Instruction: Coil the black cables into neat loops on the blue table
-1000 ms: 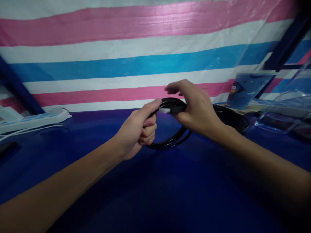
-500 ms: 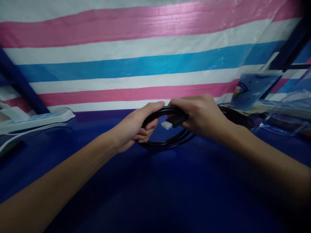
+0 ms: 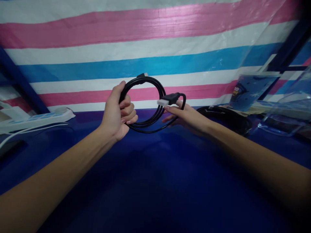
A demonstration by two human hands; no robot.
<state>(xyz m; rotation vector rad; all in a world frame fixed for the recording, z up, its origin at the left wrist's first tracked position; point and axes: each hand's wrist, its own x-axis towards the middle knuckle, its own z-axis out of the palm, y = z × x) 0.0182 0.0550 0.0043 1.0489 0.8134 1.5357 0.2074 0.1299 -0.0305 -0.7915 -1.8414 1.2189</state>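
Note:
My left hand (image 3: 118, 113) is closed around the left side of a coiled black cable (image 3: 147, 124), holding the loop upright above the blue table (image 3: 150, 181). One end of the cable carries a black plug with a white tip (image 3: 167, 99), which sticks out at the loop's right side. My right hand (image 3: 185, 116) lies just under that plug with its fingers stretched out, touching the loop's right edge without gripping it.
A second coil of black cable (image 3: 224, 117) lies on the table at the right. Behind it stand clear plastic packages (image 3: 284, 110) and a blue printed card (image 3: 245, 90). A white power strip (image 3: 36, 119) lies at the far left. A striped tarpaulin (image 3: 145, 48) hangs behind.
My left hand has lifted the coil off the table and turned it upright. My right hand has let go of the plug end and opened beneath it.

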